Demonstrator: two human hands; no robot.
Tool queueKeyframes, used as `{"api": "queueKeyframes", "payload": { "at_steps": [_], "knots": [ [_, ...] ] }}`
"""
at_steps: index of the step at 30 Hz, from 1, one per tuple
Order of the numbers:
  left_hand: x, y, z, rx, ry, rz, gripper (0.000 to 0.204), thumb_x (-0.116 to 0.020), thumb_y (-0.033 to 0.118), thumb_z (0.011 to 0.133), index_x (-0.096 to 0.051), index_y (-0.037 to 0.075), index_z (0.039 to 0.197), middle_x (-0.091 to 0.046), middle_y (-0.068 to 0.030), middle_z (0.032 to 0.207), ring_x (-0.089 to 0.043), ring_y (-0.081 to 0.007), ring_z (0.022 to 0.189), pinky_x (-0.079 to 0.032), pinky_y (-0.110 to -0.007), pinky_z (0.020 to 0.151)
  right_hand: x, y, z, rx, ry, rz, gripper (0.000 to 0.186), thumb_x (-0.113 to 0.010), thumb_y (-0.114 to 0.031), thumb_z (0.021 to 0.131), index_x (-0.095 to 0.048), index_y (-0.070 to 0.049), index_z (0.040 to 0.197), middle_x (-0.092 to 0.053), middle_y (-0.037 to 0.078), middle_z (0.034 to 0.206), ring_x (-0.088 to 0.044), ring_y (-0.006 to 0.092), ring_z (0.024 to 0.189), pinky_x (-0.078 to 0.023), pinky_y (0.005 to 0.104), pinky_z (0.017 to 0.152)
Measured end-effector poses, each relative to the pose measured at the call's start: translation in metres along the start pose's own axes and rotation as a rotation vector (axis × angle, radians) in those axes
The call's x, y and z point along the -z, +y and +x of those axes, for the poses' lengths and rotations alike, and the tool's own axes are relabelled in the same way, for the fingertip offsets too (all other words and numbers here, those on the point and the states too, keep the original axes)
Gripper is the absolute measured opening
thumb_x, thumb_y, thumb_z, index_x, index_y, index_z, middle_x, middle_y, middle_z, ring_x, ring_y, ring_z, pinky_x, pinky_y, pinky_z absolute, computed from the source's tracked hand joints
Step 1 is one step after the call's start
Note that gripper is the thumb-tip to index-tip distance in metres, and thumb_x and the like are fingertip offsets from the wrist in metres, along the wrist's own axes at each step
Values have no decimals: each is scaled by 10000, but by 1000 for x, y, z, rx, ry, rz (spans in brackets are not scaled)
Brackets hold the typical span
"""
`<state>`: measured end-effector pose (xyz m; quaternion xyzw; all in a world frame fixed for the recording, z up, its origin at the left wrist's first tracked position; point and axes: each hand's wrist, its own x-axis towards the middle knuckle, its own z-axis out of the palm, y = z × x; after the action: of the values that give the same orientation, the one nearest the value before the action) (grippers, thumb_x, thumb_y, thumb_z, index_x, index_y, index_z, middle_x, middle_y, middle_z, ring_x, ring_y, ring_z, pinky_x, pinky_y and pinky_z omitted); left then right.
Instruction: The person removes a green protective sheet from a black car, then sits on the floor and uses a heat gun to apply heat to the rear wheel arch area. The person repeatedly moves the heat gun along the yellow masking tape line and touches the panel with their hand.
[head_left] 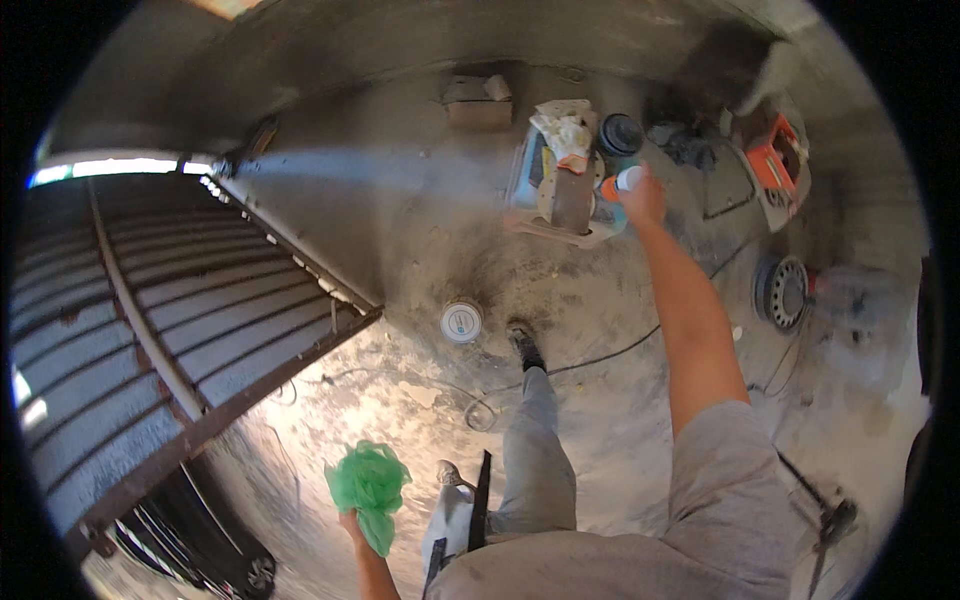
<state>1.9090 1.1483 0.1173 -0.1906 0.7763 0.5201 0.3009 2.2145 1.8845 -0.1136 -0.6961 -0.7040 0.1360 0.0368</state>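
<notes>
Orange-and-white container (629,179): held at the right edge of the loaded crate (583,239), with its white end turned toward the palm side; whether the crate is touched by it cannot be told.
Right hand (648,199): stretched far forward and closed around the white end of the container; the individual fingers are too small and blurred to be told apart.
Green bag (366,484): bunched up and held over the floor (620,290), well apart from the crate.
Left hand (350,522): mostly hidden by the bag, whose lower part is gripped; how tightly the fingers are curled cannot be told.
Crate: loaded with a pale cloth (564,133) with an orange patch, and with a brown board (572,203) propped upright or tilted beneath it.
Black round container (620,134): placed just beside the cloth, beyond the right hand.
Cardboard box (479,106): set on the floor to the left of the crate.
White lidded tub (461,322): stood on the floor near a shoe (524,345).
Dark cable (602,355): strung loosely across the floor.
Wheel (783,294): seen to the right of the outstretched arm.
Corrugated metal panel (150,300): seen at the left, with a pipe (140,315) run across it.
</notes>
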Motion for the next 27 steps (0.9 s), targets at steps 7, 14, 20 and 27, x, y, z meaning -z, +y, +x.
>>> {"api": "queueKeyframes", "payload": {
  "at_steps": [7, 14, 20, 27],
  "knots": [
    [-102, 62, -51, 115, -220, -547, 378, -501, 310, 1039, -549, 71, 1328, -634, -75, 1149, -642, -177, 963, -573, -321, 775, 42, -60, -74, 388, 161, 280, 622, -801, -360, 811, -541, -8, 1253, -638, 196, 1107, -630, 347, 1045, -515, 448, 882],
    [-80, 57, -47, -150, 84, -658, 336, -522, 276, 1024, -575, 50, 1266, -635, -83, 1122, -664, -183, 924, -586, -350, 717, 150, -188, -446, 379, -1183, 1042, 426, -751, -164, 902, -561, -7, 1249, -663, 93, 1096, -630, 174, 969, -527, 321, 829],
    [8, 9, -60, -87, 122, -801, 310, -500, 223, 1005, -631, 21, 1200, -683, -109, 1069, -696, -240, 883, -602, -389, 719, 213, -275, -579, 1179, -712, 818, 754, -811, -245, 846, -415, 25, 1429, -597, 128, 1259, -579, 277, 1163, -442, 389, 1026],
    [112, -75, -79, -383, -70, -810, 381, -496, 275, 1017, -590, 32, 1296, -672, -126, 1171, -685, -257, 1006, -592, -409, 832, 213, -292, -721, 1254, -1294, 668, 790, -788, -293, 870, -334, -13, 1453, -584, 152, 1304, -557, 243, 1212, -439, 395, 1029]
  ]
}}
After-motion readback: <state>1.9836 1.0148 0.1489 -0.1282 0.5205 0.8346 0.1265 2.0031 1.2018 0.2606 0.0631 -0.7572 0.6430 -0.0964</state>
